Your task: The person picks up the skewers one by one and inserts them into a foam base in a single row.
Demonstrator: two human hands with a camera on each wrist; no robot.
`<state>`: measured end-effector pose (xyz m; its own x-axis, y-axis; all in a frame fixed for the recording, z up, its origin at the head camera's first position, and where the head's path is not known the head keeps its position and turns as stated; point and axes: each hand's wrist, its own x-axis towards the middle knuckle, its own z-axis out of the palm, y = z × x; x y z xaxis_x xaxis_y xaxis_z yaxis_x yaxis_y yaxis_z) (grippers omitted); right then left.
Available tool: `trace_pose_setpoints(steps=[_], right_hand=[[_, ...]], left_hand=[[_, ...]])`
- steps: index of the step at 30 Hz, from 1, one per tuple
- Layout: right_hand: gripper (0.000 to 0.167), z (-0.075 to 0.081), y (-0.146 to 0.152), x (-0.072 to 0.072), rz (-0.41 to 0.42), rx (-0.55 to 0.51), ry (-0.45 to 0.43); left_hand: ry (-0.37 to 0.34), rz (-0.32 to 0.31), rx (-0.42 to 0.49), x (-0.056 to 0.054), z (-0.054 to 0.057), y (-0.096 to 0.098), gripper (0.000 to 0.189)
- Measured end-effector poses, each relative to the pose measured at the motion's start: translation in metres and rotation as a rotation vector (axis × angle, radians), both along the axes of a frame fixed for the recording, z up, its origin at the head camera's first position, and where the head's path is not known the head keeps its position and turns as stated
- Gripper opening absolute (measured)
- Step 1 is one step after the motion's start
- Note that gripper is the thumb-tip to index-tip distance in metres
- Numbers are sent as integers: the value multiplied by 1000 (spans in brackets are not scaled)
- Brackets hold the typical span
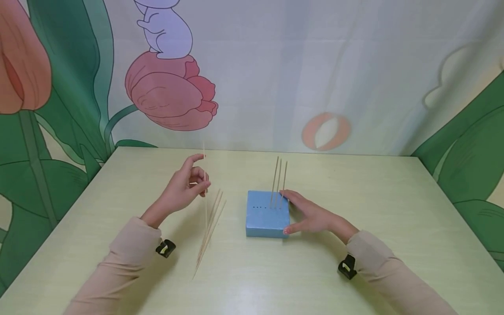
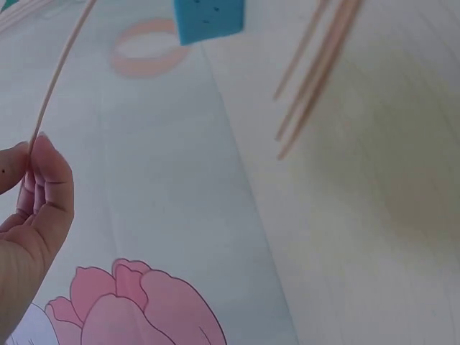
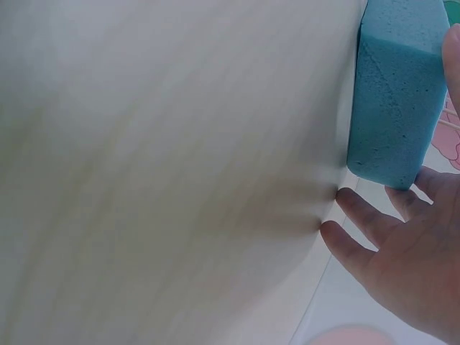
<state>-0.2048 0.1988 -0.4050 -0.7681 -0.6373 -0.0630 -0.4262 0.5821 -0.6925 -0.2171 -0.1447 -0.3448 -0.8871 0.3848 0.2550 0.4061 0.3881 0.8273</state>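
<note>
Between thumb and fingers, my left hand (image 1: 184, 183) pinches a thin wooden skewer (image 2: 56, 75) and holds it roughly upright, above the left part of the table. Its index finger is raised near the upper part of the stick. My right hand (image 1: 312, 215) holds the right side of a blue foam block (image 1: 261, 223), thumb at the near corner and fingers at the far one. Three skewers (image 1: 278, 179) stand in the block's top, beside a row of small dark holes. In the right wrist view, the foam block (image 3: 399, 93) lies between thumb and fingers.
Several loose skewers (image 1: 209, 232) lie in a narrow bundle on the pale wooden table (image 1: 252, 280), left of the block. Behind the table's far edge hangs a printed curtain (image 1: 260, 78) with flowers and leaves.
</note>
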Motion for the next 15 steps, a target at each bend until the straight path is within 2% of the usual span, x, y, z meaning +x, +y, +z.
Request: trace_pose_setpoints(steps=[5,15], right_hand=[[101,-1,0,0,-4,-6,-3],[101,0,0,1,-10,-6,-13]], left_hand=[[46,30,86,2,3,12,40],[108,-12,220,5,11,31,25]])
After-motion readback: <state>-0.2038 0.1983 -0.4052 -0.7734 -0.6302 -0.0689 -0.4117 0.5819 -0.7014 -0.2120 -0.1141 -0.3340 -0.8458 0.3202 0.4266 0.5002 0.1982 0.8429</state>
